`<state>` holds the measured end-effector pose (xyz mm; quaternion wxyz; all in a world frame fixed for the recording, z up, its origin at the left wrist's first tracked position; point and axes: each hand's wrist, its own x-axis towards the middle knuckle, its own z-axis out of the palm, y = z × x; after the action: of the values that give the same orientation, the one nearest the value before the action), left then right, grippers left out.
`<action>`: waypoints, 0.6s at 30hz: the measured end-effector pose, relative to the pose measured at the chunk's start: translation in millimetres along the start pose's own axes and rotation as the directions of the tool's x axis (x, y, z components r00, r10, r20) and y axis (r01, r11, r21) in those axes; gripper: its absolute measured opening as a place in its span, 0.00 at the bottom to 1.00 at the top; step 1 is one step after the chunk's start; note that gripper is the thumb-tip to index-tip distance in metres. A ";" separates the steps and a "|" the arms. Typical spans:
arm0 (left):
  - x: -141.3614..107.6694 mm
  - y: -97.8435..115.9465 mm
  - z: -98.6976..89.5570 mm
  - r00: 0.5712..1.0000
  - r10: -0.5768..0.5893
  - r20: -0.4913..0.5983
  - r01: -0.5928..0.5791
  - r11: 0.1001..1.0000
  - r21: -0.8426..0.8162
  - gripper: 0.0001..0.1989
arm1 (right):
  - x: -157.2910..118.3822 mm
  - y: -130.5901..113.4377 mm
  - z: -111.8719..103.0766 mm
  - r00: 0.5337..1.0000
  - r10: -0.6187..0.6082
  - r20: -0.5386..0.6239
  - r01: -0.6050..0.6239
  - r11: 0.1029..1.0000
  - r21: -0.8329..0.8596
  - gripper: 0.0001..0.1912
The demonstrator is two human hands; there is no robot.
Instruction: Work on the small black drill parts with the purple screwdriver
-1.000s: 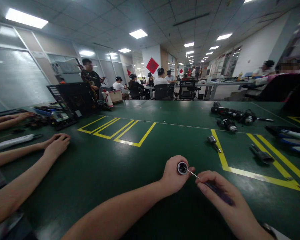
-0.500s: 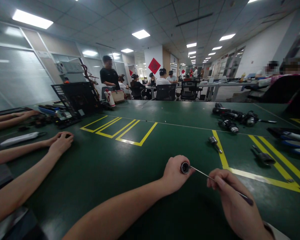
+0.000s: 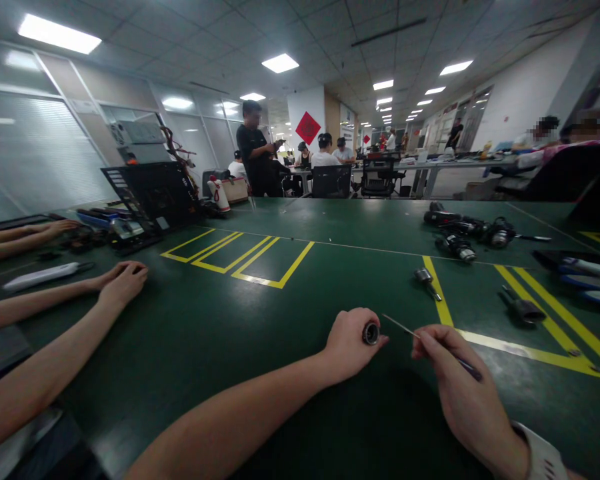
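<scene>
My left hand is closed around a small hollow metal cylinder, its dark open end facing me. Between the fingers of my right hand is a slim screwdriver with a thin metal shaft and a dark handle. Its tip points up and left, a little apart from the cylinder. Two similar metal parts with shafts lie on the green table: one part by a yellow tape line, another part farther right.
Black tools or tool parts are heaped at the far right, with blue-and-white items nearer. Tiny pieces rest by the tape corner. Another person's hands lie on the table at left, near a white power strip and a black frame.
The screwdriver tip has come away from the cylinder's rim, and my right hand has shifted slightly left and up. My left hand still holds the cylinder. A standing person behind the table moved right.
</scene>
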<state>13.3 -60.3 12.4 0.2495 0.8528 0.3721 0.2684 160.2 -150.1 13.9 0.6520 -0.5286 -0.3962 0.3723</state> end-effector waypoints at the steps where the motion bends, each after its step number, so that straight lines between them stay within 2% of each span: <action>1: -0.1 0.7 -0.5 1.000 -0.006 0.006 0.006 1.000 0.001 0.10 | 3.3 -1.5 -1.3 0.999 -0.020 -0.041 0.019 1.000 -0.020 0.09; 4: -0.6 5.1 -2.2 0.999 -0.016 0.039 0.016 1.000 0.009 0.16 | 16.6 -6.6 -6.8 0.990 -0.051 -0.134 0.040 0.995 -0.087 0.13; 6: -1.0 9.1 -3.4 0.997 -0.023 0.072 0.020 0.999 0.033 0.20 | 25.6 -7.0 -10.8 0.988 -0.034 -0.148 0.008 0.985 -0.173 0.15; 8: -1.1 12.6 -4.0 0.995 -0.033 0.094 0.027 0.998 0.062 0.19 | 32.4 -2.8 -13.6 0.992 -0.021 -0.121 -0.012 0.964 -0.265 0.16; 11: -1.0 16.0 -3.4 0.992 -0.056 0.115 0.044 0.993 0.107 0.16 | 38.5 9.4 -14.9 1.000 0.002 -0.014 -0.007 0.938 -0.346 0.16; 14: -0.7 17.7 -0.8 0.989 -0.057 0.138 0.032 0.984 0.173 0.15 | 40.8 19.4 -14.3 0.998 0.018 0.065 0.006 0.940 -0.342 0.16; 18: 0.1 20.5 3.0 0.983 -0.033 0.182 -0.015 0.967 0.253 0.15 | 38.9 20.4 -13.8 0.996 0.016 0.089 0.016 0.939 -0.342 0.15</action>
<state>25.5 -73.1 23.0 0.1734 0.8972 0.3823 0.1371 187.4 -117.0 -3.1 0.5316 -0.6166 -0.4839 0.3211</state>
